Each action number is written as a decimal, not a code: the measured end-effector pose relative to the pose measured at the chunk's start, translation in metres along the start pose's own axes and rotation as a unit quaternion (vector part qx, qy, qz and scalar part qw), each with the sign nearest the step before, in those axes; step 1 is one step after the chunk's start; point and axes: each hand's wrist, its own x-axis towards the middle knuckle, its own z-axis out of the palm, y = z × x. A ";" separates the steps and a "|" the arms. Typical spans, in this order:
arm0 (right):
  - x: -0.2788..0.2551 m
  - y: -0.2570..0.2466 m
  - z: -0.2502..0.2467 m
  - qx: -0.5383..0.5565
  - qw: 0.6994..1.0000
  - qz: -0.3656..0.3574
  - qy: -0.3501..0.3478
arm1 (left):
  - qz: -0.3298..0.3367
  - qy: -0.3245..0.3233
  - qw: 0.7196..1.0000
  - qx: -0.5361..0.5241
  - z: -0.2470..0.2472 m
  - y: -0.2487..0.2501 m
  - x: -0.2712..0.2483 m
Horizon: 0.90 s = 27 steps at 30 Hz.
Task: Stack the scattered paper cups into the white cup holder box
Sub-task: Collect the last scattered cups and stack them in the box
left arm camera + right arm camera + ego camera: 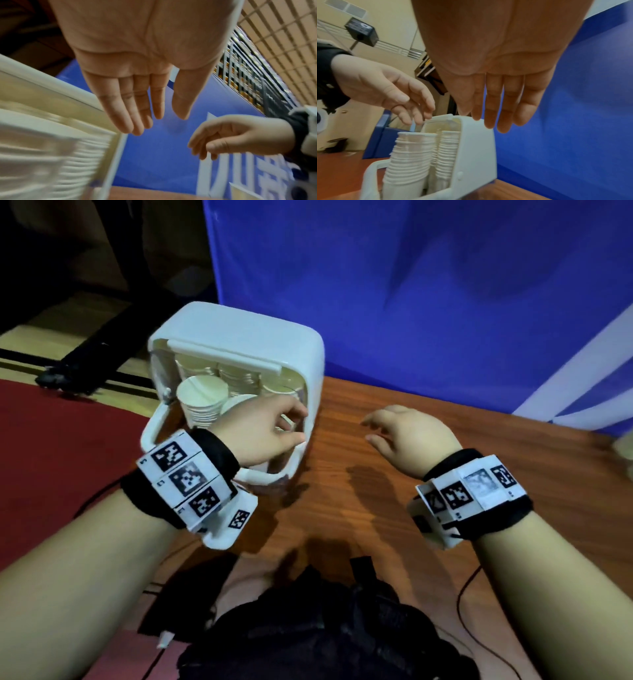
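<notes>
The white cup holder box [239, 323] stands at the left end of the wooden table [411, 491], its open side facing me. Several stacks of white paper cups [202, 398] fill it, also seen as ribbed stacks [411, 155] in the right wrist view. My left hand [274, 422] hovers over the box's front right corner, with its fingers [137, 108] straight and nothing in them. My right hand [407, 429] floats above the bare table to the right of the box, fingers [496, 108] relaxed and empty.
A blue backdrop [445, 302] rises right behind the table. Red carpet [51, 440] lies beyond the table's left edge. A black bag [325, 628] and cables sit at the near edge. A blurred pale object [623, 446] shows at the far right.
</notes>
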 end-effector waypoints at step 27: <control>-0.226 0.642 -0.040 0.020 0.953 0.292 -0.077 | 0.111 -0.160 0.981 0.025 0.461 0.485 0.333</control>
